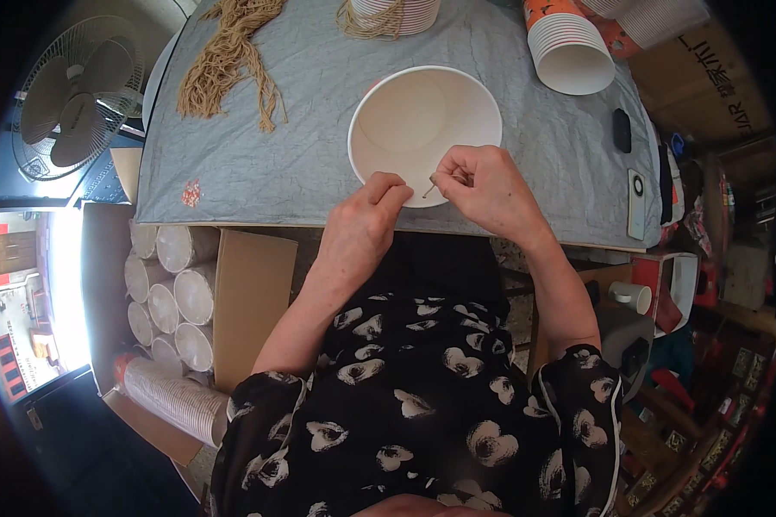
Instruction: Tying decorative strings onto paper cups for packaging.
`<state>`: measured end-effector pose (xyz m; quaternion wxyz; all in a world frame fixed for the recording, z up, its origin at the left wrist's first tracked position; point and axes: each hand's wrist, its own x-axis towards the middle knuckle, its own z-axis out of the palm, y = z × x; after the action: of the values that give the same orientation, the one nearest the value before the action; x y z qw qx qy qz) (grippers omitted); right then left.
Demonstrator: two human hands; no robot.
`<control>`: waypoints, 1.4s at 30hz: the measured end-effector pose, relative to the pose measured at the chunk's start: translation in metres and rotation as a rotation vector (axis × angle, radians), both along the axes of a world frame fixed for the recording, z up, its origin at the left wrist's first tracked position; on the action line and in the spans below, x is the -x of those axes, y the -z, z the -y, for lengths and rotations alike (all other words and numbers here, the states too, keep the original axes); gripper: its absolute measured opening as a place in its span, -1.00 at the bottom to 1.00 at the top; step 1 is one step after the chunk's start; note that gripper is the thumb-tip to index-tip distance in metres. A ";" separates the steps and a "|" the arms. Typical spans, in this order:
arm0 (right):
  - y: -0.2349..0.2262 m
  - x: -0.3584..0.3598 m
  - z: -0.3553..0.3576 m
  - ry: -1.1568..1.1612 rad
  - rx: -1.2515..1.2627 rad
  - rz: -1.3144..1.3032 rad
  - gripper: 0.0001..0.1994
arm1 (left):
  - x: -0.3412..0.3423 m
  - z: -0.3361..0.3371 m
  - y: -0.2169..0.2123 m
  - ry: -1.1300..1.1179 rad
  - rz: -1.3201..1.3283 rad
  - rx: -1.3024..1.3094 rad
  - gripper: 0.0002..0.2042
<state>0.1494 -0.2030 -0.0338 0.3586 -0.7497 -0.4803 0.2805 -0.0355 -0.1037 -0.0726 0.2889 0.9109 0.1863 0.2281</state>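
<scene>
A large white paper bucket (422, 103) stands on the grey cloth-covered table, its open mouth turned up toward me. At its near rim, my right hand (496, 189) is closed in a pinch on a thin tan cord (432, 187), whose short end shows by the fingertips. My left hand (362, 224) is at the same rim, a little to the left. Its fingers are curled and closed; what they pinch is hidden. The two hands are apart.
A bundle of tan cords (224, 65) lies at the far left. Cord loops (372, 19) hang on a bucket stack (405, 17) at the back. Nested buckets (569, 52) lie far right, above a dark object (622, 131) and a phone (636, 204). A box (254, 302) of wrapped cup stacks stands below left.
</scene>
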 end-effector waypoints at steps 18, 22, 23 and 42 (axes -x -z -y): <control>-0.019 0.007 -0.009 -0.100 0.180 0.256 -0.84 | -0.004 -0.007 -0.013 0.047 -0.054 -0.077 -0.77; -0.018 0.000 -0.008 -0.104 0.035 0.224 -0.82 | -0.010 -0.011 -0.022 0.057 -0.116 -0.078 -0.76; -0.022 0.001 -0.008 -0.041 -0.006 0.066 -0.82 | -0.011 -0.013 -0.024 0.042 -0.109 -0.057 -0.75; 0.042 0.037 0.008 0.306 -0.295 -0.173 -0.91 | -0.009 -0.027 -0.022 -0.019 0.032 0.109 -0.81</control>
<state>0.1128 -0.2110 -0.0763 0.5426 -0.7265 -0.3642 0.2127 -0.0268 -0.0765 -0.0510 0.3387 0.8883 0.2024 0.2351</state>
